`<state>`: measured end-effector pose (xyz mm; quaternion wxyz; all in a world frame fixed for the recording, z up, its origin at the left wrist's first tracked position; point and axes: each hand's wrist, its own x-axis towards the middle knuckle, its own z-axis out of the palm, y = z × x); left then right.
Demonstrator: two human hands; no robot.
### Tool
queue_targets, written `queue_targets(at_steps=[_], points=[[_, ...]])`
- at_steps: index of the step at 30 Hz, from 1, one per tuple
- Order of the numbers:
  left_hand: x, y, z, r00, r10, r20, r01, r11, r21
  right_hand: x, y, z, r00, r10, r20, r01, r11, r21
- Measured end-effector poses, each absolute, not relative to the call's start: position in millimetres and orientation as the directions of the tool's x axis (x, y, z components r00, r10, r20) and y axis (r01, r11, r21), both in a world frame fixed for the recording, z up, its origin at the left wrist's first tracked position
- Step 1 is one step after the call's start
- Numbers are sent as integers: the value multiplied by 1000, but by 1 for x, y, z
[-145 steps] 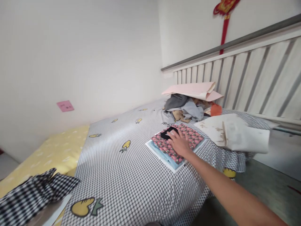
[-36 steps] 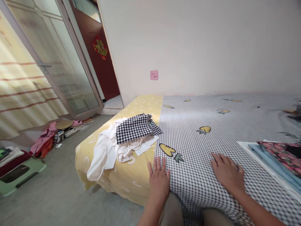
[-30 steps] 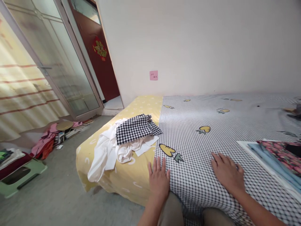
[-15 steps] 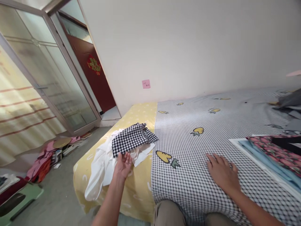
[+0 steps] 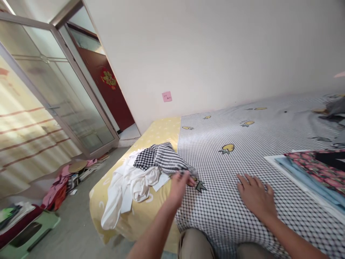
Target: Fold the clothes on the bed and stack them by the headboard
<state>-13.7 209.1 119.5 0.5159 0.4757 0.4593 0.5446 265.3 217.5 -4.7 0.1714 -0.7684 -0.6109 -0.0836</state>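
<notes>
B/w checked cloth (image 5: 165,158): L part lies atop the rumpled white clothes (image 5: 129,187), R part stretches over the join btwn yellow sheet (image 5: 124,221) & gingham bedsheet (image 5: 212,180). L hand (image 5: 178,187) is at its near R end; fingers look closed on the edge, tho blur hides the exact hold.

Change vs 0.5 s ago: then L hand was palm-up by the cloth's near edge, w/ nearly all of it on the pile. Now the R part reaches well onto the bedsheet, hand w/ it. So it's coming off the white clothes, I'd say, but isn't fully apart yet. R hand (image 5: 257,199) is unchanged: palm down, fingers spread on the bedsheet, nothing held.

Edges: yellow sheet drops over the near L side; a white end of the clothes droops there, prob. quick to slip if tugged. Knees (image 5: 195,245) sit against the near edge, so little room low down.

Open room: the bedsheet btwn the hands & on back twd the wall (image 5: 229,46), w/ carrot print. R of the R hand that room stops at a flat stack: floral cloth (image 5: 302,162) over pale blue cloth (image 5: 299,178), white layer (image 5: 309,191) at bottom.
</notes>
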Motion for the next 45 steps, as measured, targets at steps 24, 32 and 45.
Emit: queue_targets(at_steps=[24, 32, 45], points=[[11, 191, 44, 444, 868, -222, 301, 88, 949, 265, 213, 2, 211, 888, 408, 975, -164, -149], [-13, 226, 41, -13, 995, -99, -7, 99, 995, 266, 216, 1, 235, 896, 376, 969, -185, -163], [-22, 218, 27, -312, 938, -152, -471, -13, 882, 267, 218, 0, 229, 917, 326, 972, -200, -122]])
